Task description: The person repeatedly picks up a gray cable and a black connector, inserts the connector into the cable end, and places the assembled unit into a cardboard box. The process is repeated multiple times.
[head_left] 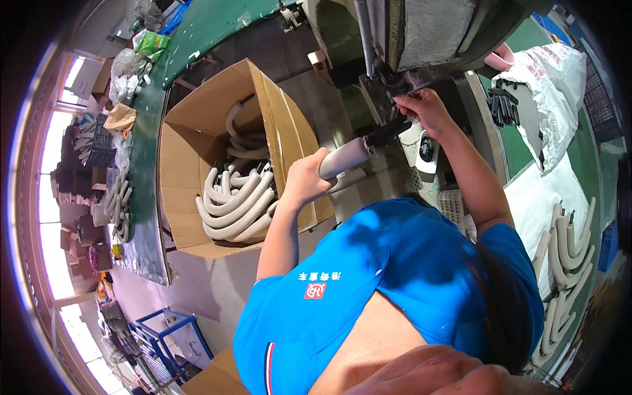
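Observation:
My left hand [307, 176] is closed around a grey foam-covered tube [346, 158], which slants up to the right and ends in a black part [388, 133]. That black end lies just below the head of a large machine [395, 82]. Up beside the machine head, my right hand [426, 113] has its fingers pinched together near the black end. Whatever is between those fingertips is too small or hidden to make out. An open cardboard box [187, 227] stands left of my left hand, with several curved grey foam-covered tubes [240, 204] piled inside.
A green table [579, 164] on the right bears a white sack [556, 92], black parts [503, 107] and more curved grey tubes [566, 257]. A white device [426, 157] hangs below my right hand. At left runs another green table [150, 158]; a blue metal frame [174, 329] stands lower left.

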{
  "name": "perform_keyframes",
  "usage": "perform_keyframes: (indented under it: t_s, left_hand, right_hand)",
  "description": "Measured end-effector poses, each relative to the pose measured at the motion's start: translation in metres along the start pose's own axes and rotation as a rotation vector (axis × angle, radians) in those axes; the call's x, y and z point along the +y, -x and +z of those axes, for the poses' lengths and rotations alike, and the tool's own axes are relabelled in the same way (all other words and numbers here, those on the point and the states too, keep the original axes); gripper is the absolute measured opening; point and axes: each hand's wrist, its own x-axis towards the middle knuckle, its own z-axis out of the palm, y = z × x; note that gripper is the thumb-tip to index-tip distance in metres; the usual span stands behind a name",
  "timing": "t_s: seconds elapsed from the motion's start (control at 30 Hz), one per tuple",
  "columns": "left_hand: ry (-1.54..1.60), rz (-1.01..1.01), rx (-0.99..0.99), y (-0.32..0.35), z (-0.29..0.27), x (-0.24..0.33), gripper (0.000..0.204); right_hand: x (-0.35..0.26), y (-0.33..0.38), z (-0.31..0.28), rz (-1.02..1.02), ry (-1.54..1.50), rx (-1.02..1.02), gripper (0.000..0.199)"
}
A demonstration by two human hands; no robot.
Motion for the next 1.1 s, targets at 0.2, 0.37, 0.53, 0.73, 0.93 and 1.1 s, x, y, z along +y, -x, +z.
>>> perform_keyframes:
  t_s: [0.2,0.37,0.53,0.73,0.93,1.1]
  left_hand:
    - [0.04,-0.015,-0.069,0.009,0.005,0.018,0.033]
    - [-0.176,0.234,-0.002,0.015,0.036,0.035,0.032]
    - [-0.215,0.263,-0.011,0.022,0.065,0.054,0.03]
    - [-0.17,0.201,-0.036,0.047,0.073,0.082,0.02]
    - [-0.313,0.173,0.124,0.063,0.054,0.09,0.024]
    - [-0.724,0.379,0.601,0.064,-0.025,0.14,0.02]
  right_hand:
    - [-0.01,0.028,-0.006,0.078,-0.02,0.075,0.028]
    - [-0.026,0.129,0.017,-0.084,0.602,-0.254,0.05]
    - [-0.033,0.168,0.011,-0.058,0.615,-0.181,0.044]
    - [-0.016,0.178,0.006,-0.115,0.535,-0.282,0.037]
    - [-0.03,0.164,0.025,-0.114,0.515,-0.42,0.034]
    - [-0.063,0.132,0.069,-0.374,0.388,-0.725,0.03]
